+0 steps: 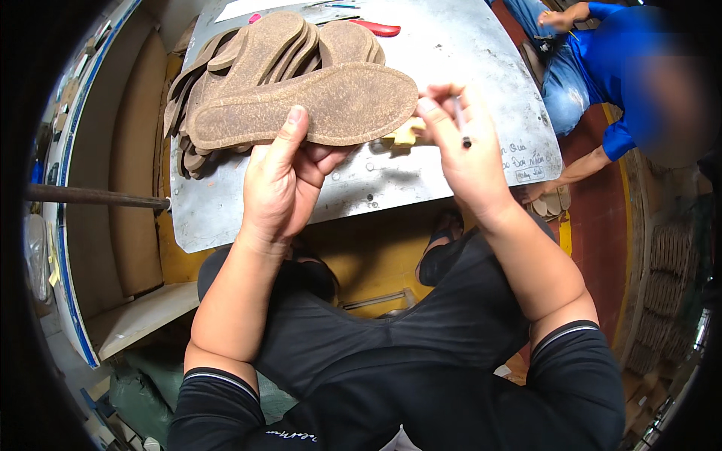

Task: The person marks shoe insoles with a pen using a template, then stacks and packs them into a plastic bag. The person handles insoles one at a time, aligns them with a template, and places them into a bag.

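My left hand [282,173] grips a brown, speckled shoe sole [323,105] by its near edge, thumb on top and fingers beneath. The sole lies tilted across the view, its wide end to the right. At that end is my right hand [468,146], closed around a slim pen [460,120] whose dark tip points toward me. Its thumb and forefinger are close to the sole's rim; whether they touch it I cannot tell. Behind the held sole, a pile of similar soles [274,37] covers the table's left part. A small yellow piece [407,132] shows below the sole's wide end.
The grey metal table [353,197] has handwriting near its right corner. A red tool [378,28] lies at the back. To the left stand a shelf [143,319] and a metal bar [101,195]. A person in blue [594,68] sits on the right, reaching toward light soles [555,203].
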### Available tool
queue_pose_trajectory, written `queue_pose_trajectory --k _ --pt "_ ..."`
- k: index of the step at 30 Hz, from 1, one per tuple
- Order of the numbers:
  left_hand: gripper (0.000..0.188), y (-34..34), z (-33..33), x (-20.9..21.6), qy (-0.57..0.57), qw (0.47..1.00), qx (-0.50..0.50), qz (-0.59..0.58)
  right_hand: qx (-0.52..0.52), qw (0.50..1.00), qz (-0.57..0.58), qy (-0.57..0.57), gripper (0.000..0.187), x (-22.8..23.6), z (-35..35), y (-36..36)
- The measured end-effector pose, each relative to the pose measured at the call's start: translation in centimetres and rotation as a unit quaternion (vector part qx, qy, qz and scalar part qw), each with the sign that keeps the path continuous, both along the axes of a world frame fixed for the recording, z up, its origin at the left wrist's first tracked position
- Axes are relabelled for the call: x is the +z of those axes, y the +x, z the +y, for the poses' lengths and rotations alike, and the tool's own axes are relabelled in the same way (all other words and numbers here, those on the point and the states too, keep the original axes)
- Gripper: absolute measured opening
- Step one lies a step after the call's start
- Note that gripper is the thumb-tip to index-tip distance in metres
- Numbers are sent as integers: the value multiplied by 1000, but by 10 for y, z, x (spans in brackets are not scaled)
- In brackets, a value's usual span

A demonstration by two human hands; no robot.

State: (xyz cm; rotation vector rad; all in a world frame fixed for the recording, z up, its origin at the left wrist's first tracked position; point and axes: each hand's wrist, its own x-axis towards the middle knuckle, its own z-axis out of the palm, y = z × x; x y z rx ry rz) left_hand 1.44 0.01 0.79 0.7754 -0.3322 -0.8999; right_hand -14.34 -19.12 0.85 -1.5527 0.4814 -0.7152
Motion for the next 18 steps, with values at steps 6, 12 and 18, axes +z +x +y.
queue_pose_trajectory --k 6,12,18 --pt "49 -4 -1 1 0 1000 -22 19 9 984 -116 -138 53 21 -8 -12" --pt "49 -8 -1 1 27 999 -39 8 117 927 -130 -331 28 33 7 -16" --pt "48 -11 1 0 42 997 -64 -3 130 927 -117 -331 18 29 19 -11"
